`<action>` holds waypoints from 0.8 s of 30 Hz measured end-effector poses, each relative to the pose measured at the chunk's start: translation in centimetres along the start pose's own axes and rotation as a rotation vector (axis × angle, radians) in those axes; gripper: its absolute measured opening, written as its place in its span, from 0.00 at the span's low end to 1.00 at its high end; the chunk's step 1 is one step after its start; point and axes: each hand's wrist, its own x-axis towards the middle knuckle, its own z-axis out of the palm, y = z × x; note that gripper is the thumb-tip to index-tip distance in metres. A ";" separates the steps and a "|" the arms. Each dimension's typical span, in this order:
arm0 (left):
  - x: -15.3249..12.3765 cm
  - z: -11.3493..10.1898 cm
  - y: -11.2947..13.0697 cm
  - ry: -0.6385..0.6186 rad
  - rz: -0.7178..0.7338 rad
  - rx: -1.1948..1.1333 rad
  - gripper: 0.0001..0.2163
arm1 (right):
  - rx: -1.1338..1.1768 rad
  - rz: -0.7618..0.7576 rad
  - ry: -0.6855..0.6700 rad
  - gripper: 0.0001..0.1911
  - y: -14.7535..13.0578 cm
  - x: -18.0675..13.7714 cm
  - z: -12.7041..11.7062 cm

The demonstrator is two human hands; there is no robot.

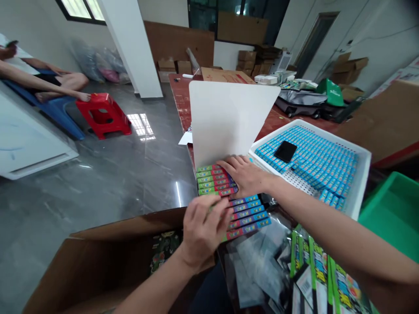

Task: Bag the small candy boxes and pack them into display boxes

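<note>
Squaring up a row of slim colourful packs (233,205) on the counter (178,93), in front of an upright white card (225,117).

- Right hand (244,174): fingers spread flat, palm down on the far end of the row, pressing the packs toward the card; it grips nothing.
- Left hand (203,229): fingers curled round the near edge of the row, pinching a few packs at the front.
- Packs: laid edge to edge, green-trimmed ones by the card, blue-trimmed ones nearer the body.
- White tray (362,174): just right of the row, filled with small blue packets; a black phone (285,151) lies on them.
- Open carton (108,257): below the left hand, flaps out.
- Clear sleeves (258,257) and green-edged cards (327,270): under the right forearm.
- Green bin (393,213): far right.
- Red stool (103,114): on the floor, with a seated person's legs beside it.

Judged step: aligning the row. The next move likely calls for both hands closing evenly on the ends, so the packs stay flush.
</note>
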 end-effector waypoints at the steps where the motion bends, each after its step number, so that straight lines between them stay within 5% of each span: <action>1: 0.6 -0.1 -0.7 0.017 -0.027 0.036 0.18 | 0.009 -0.011 -0.021 0.60 0.1 0.2 -0.1; 8: 5.4 1.7 -4.4 -0.229 -0.082 0.287 0.29 | 0.090 0.015 -0.057 0.66 0.5 1.5 0.4; 15: 4.4 1.0 -4.9 -0.357 0.001 0.407 0.28 | 0.206 0.069 -0.026 0.70 -1.4 0.3 1.5; 19: 3.5 1.2 -4.6 -0.399 -0.030 0.471 0.30 | 0.080 0.182 0.094 0.54 -4.4 -2.6 2.7; 24: 3.8 1.3 -4.5 -0.543 -0.087 0.463 0.29 | 0.210 0.340 -0.056 0.48 -5.4 -3.7 4.9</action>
